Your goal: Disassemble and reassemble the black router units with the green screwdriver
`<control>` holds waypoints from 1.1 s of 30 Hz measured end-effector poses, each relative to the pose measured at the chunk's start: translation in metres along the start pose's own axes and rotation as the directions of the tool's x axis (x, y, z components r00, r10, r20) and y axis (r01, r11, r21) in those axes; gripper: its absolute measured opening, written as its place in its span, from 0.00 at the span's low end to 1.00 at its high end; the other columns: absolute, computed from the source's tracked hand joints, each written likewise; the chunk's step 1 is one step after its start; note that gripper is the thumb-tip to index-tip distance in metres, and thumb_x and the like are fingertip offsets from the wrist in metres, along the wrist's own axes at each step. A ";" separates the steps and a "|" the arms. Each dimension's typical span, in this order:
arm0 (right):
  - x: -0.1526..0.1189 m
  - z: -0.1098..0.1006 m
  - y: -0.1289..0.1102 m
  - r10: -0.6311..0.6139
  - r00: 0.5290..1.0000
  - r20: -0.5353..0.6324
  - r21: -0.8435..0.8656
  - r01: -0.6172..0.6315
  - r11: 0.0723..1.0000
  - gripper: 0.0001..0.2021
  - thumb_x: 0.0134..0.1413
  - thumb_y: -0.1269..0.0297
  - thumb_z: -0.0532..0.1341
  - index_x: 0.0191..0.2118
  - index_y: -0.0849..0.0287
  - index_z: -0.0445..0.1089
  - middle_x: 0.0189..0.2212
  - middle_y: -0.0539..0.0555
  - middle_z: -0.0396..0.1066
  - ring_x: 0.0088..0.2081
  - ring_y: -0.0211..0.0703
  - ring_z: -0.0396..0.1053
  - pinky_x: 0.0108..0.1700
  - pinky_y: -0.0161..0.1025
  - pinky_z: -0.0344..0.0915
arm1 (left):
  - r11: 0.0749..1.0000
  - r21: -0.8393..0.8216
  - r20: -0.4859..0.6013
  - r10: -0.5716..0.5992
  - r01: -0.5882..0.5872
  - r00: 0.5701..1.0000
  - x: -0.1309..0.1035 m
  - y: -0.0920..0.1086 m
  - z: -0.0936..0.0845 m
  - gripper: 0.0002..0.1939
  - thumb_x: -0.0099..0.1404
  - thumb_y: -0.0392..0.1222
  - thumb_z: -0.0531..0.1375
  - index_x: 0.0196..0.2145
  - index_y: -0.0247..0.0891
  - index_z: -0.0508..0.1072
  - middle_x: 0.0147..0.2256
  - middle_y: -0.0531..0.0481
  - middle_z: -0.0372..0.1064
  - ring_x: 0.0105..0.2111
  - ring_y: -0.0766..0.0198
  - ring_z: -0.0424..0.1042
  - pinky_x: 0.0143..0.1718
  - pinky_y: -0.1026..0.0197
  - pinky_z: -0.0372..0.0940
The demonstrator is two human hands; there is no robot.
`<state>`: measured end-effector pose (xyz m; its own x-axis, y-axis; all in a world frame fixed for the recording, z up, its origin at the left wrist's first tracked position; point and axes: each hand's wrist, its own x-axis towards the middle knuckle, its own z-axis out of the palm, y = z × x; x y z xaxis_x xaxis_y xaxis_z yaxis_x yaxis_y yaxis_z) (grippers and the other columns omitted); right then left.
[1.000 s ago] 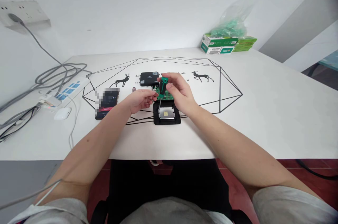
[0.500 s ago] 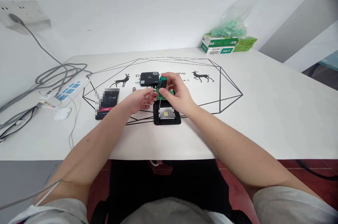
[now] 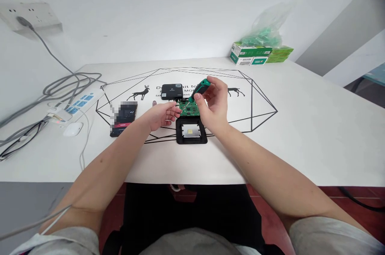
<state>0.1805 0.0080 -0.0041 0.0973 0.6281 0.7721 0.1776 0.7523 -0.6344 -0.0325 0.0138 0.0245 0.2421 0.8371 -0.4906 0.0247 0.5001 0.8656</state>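
My right hand (image 3: 215, 102) is closed round the green and black handle of a screwdriver (image 3: 201, 87). Its thin shaft slants down to the left, over a green circuit board (image 3: 192, 107). The tip is close to the fingertips of my left hand (image 3: 162, 116); whether they touch is unclear. My left fingers are curled in beside the board's left edge, and what they hold, if anything, is hidden. In front of the board lies an open black case half (image 3: 178, 136) with a silver metal plate (image 3: 195, 131) and a pale square pad on it. Behind sits a black square cover (image 3: 172, 91) with stickers.
A phone (image 3: 124, 116) lies to the left, with a small brownish object (image 3: 154, 103) nearer the cover. Further left are a white earbud case (image 3: 73, 128), a power strip (image 3: 81, 103) and coiled grey cables (image 3: 64, 82). Green and white boxes (image 3: 251, 54) with a plastic bag stand back right.
My right hand has moved right and tilted the screwdriver from near upright to a slant. Its tip has left the case half and is now by my left fingertips, leaving more of the board visible.
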 end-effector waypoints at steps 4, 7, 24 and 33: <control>-0.003 0.001 0.002 0.002 1.000 0.014 0.023 -0.002 1.000 0.28 0.69 0.43 0.63 0.69 0.37 0.58 0.55 0.57 0.69 0.52 0.56 0.75 0.55 0.63 0.78 | 1.000 0.006 0.012 0.009 -0.009 1.000 0.001 -0.001 -0.001 0.18 0.74 0.53 0.68 0.35 0.35 0.83 0.36 0.43 0.79 0.29 0.65 0.72 0.32 0.60 0.63; -0.003 0.001 0.000 0.002 1.000 0.008 0.040 -0.002 0.999 0.28 0.69 0.44 0.64 0.69 0.37 0.58 0.56 0.57 0.68 0.54 0.56 0.75 0.56 0.63 0.78 | 1.000 0.018 0.012 0.008 -0.008 1.000 0.002 -0.002 -0.002 0.18 0.74 0.53 0.68 0.35 0.35 0.83 0.36 0.43 0.80 0.29 0.65 0.72 0.31 0.61 0.64; -0.005 0.004 -0.005 -0.046 0.999 0.005 -0.002 0.046 0.999 0.24 0.71 0.46 0.63 0.67 0.38 0.61 0.56 0.57 0.70 0.50 0.54 0.76 0.49 0.59 0.80 | 1.000 0.022 0.011 0.003 -0.003 1.000 0.001 -0.001 -0.002 0.18 0.75 0.53 0.68 0.35 0.35 0.83 0.37 0.42 0.80 0.29 0.65 0.72 0.31 0.61 0.63; -0.005 0.004 -0.006 0.003 1.000 0.021 0.028 -0.004 1.000 0.26 0.69 0.42 0.63 0.66 0.40 0.61 0.59 0.58 0.69 0.52 0.56 0.75 0.52 0.62 0.80 | 0.999 0.033 0.009 0.001 -0.001 1.000 -0.001 0.000 0.001 0.17 0.74 0.52 0.68 0.35 0.35 0.83 0.36 0.42 0.80 0.29 0.65 0.72 0.31 0.61 0.64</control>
<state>0.1752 0.0014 -0.0041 0.0770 0.6346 0.7690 0.1499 0.7551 -0.6382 -0.0319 0.0127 0.0255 0.2507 0.8356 -0.4887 0.0561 0.4914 0.8691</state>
